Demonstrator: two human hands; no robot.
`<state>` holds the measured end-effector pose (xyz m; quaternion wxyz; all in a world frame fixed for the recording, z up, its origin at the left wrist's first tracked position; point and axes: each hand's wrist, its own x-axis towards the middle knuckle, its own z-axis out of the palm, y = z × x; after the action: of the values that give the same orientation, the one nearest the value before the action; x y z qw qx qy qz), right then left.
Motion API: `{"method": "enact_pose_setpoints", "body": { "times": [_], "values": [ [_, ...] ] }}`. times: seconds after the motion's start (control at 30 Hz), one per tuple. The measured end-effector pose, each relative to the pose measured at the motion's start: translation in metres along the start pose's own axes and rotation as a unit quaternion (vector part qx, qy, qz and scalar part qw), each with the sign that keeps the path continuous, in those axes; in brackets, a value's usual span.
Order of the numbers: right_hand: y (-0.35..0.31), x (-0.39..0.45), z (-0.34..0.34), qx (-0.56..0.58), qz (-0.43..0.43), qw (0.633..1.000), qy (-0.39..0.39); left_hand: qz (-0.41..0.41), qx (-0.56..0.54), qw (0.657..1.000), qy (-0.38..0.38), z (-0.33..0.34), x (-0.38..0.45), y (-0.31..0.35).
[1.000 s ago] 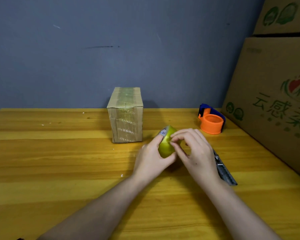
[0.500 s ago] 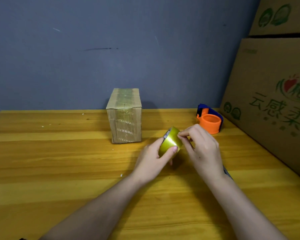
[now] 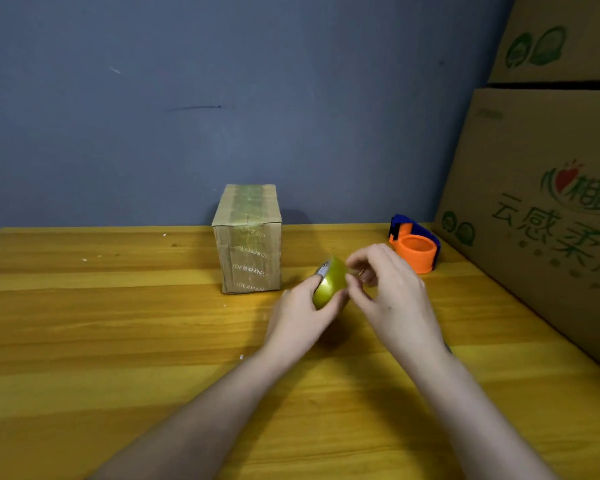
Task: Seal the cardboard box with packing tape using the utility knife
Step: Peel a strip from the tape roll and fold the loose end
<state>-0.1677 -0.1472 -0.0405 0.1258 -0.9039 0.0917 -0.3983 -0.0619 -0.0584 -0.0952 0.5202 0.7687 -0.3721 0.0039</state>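
Note:
A small cardboard box (image 3: 248,244) stands upright near the back of the wooden table (image 3: 118,341), with tape over its top and front. In front of it and to the right, my left hand (image 3: 300,313) grips a yellow-green roll of packing tape (image 3: 329,284) held just above the table. My right hand (image 3: 392,292) pinches at the roll's right edge with thumb and fingertips; its motion blurs the fingers. The utility knife is almost wholly hidden behind my right wrist, with only a grey sliver (image 3: 448,348) showing.
An orange and blue tape dispenser (image 3: 414,247) sits at the back right. Large printed cardboard cartons (image 3: 541,216) are stacked along the table's right edge. A grey-blue wall closes the back.
My hands lifted the roll slightly and turned it. My right fingers moved from on top of the roll to its right edge, and my right wrist now covers the knife.

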Motion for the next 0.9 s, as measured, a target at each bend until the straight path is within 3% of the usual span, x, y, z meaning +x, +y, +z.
{"method": "enact_pose_setpoints", "body": {
  "times": [0.13,0.33,0.5,0.67,0.8,0.9],
  "values": [
    [0.005,0.013,0.001,0.105,0.11,0.988,0.005,-0.024,-0.024,0.999,-0.035,-0.008,-0.001,0.008],
    [0.016,0.034,0.003,0.142,0.142,0.979,-0.02,-0.05,-0.217,0.969,-0.107,-0.028,-0.014,0.025],
    [0.014,0.033,0.007,0.216,0.166,0.961,-0.041,-0.043,-0.231,0.964,-0.124,-0.048,-0.025,0.031],
    [0.007,0.025,0.009,0.188,0.136,0.97,-0.067,-0.045,-0.242,0.961,-0.127,-0.055,-0.034,0.036],
    [0.001,0.02,0.001,0.003,0.046,0.994,-0.098,-0.076,-0.264,0.951,-0.146,-0.06,-0.041,0.038],
    [0.002,0.019,-0.001,-0.045,0.016,0.994,-0.098,-0.084,-0.246,0.952,-0.16,-0.06,-0.044,0.036]
  ]
}}
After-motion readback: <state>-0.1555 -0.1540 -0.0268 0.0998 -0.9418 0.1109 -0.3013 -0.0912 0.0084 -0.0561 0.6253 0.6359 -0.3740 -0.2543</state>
